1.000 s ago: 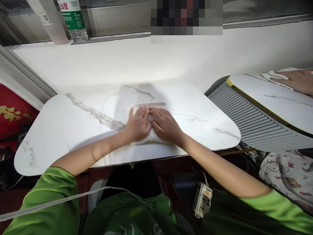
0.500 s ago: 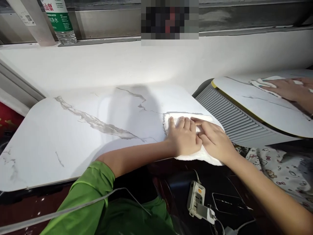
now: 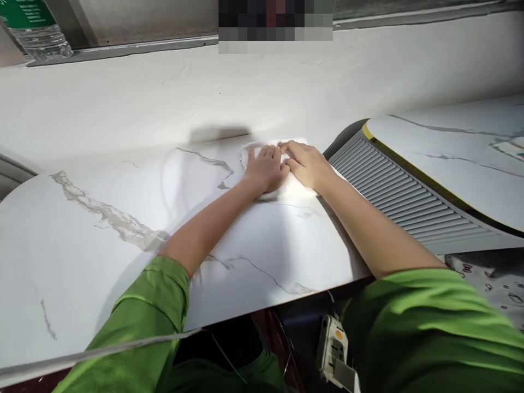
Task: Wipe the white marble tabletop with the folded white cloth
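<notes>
A white cloth (image 3: 292, 188) lies on the white marble-patterned tabletop (image 3: 241, 226), close to its far edge by the wall. My left hand (image 3: 267, 170) presses flat on the cloth's left part, fingers stretched out and slightly apart. Beside it, my right hand (image 3: 308, 165) rests on the cloth's right part with its fingers extended and its thumb side against my left hand. Both palms face down, and neither hand is wrapped round the cloth. Part of the cloth is hidden beneath them.
To the right stands a second marble-patterned table (image 3: 462, 147) with a ribbed grey side (image 3: 388, 185). A water bottle (image 3: 39, 35) stands on the ledge at upper left. A power strip (image 3: 332, 349) sits below the near edge. A grey cable (image 3: 123, 345) crosses my left sleeve.
Both hands and the cloth have moved away from me, from the near right edge toward the wall. The other person's hands at the right are out of view now.
</notes>
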`<state>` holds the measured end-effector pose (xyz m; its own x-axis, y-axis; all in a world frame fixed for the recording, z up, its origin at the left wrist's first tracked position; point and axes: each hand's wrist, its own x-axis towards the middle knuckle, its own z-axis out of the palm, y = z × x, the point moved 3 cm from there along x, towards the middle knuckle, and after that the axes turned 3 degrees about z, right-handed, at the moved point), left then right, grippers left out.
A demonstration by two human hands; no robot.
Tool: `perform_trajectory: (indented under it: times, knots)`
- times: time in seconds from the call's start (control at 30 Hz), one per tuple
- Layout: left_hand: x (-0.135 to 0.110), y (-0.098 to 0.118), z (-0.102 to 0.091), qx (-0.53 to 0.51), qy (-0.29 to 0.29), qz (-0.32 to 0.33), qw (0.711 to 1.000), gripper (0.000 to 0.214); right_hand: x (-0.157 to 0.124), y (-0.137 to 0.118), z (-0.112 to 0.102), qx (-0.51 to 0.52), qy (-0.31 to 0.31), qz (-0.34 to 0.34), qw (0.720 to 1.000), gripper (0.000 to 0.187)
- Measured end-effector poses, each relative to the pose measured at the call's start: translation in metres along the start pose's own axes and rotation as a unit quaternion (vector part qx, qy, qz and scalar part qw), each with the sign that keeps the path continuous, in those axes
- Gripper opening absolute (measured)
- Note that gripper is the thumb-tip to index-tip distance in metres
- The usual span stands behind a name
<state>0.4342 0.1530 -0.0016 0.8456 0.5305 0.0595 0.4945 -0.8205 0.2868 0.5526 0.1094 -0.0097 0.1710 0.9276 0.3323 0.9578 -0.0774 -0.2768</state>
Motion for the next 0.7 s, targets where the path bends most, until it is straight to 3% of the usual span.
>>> perform_trajectory:
  times: [0.17, 0.33, 0.5, 0.7]
  knots:
    - [0.042, -0.036, -0.009, 0.0, -0.004, -0.019, 1.0, 0.058, 0.049, 0.007, 0.017, -0.007, 0.025, 0.02, 0.999, 0.039]
    - [0.044, -0.041, -0.011, 0.015, -0.012, -0.021, 1.0, 0.059, 0.053, 0.01, 0.022, -0.004, 0.042, 0.026, 0.999, 0.04]
    - [0.01, -0.034, -0.012, 0.015, -0.02, -0.013, 1.0, 0.059, 0.027, -0.009, 0.02, -0.012, 0.031, 0.034, 0.999, 0.045]
    - [-0.076, -0.016, -0.017, 0.025, -0.032, 0.002, 0.999, 0.06, -0.042, -0.071, 0.01, -0.037, 0.033, -0.031, 0.998, 0.05]
